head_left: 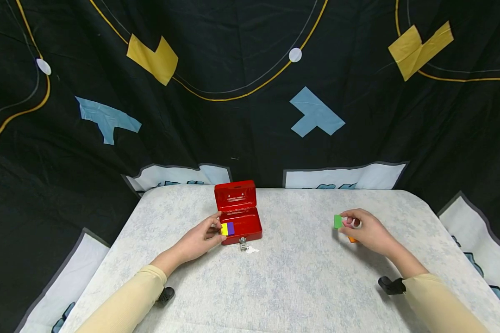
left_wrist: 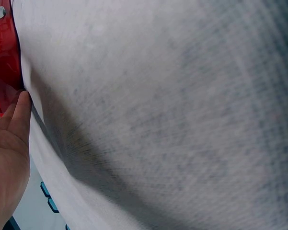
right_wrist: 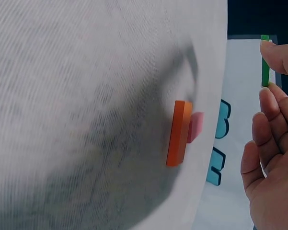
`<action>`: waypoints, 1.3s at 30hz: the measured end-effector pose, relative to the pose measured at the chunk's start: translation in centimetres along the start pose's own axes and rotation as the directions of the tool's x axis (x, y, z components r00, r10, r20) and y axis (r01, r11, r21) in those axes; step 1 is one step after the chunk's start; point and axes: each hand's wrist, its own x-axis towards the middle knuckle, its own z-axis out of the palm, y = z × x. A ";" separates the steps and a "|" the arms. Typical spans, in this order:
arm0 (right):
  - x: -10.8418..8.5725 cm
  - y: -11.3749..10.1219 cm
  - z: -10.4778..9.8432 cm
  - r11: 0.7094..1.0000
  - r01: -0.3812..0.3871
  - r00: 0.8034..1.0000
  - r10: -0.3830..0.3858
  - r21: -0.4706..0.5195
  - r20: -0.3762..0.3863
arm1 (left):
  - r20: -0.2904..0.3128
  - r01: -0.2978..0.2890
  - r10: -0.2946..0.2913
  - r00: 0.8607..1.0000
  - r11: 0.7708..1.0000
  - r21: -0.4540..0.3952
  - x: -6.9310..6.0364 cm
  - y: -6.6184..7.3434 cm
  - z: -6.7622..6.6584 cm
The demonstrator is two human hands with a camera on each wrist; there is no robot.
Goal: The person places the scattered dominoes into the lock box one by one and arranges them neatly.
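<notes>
**Right hand pinching a green block, left hand at an open red box**

A person's 2 bare hands work over a pale, cloth-covered table. The green block is off the surface, pinched between the right thumb and index finger by its 2 opposite ends; the other fingers curl loosely below and hold nothing. Near that hand are an orange block and, just behind it in the right wrist view, a pink block; whether those 2 touch, I cannot tell.

Well apart, on the person's left, the box has its lid raised. The left thumb and index finger are spread against its left side. Inside, by that wall, sit a yellow block and a purple block, side by side.

The pinch looks light, so even pressure at both ends should stop the block twisting. Keeping the loose fingers high would spare the 2 blocks below a knock. The left hand would do best as a gentle brace, since a hard push could slide the box.
</notes>
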 end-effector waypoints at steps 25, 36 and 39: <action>1.6 -2.2 2.4 0.997 0.050 0.998 -0.052 0.053 0.041 | -0.001 0.007 -0.007 1.000 1.000 -0.002 0.1 0.0 0.0; 2.3 -3.3 3.3 0.996 0.074 0.996 -0.076 0.043 0.055 | -0.003 0.006 -0.006 1.000 1.000 0.002 0.0 -0.1 0.0; 2.5 -3.6 3.6 0.995 0.086 0.994 -0.089 0.046 0.056 | -0.002 0.007 -0.007 1.000 1.000 0.006 0.0 -0.1 0.0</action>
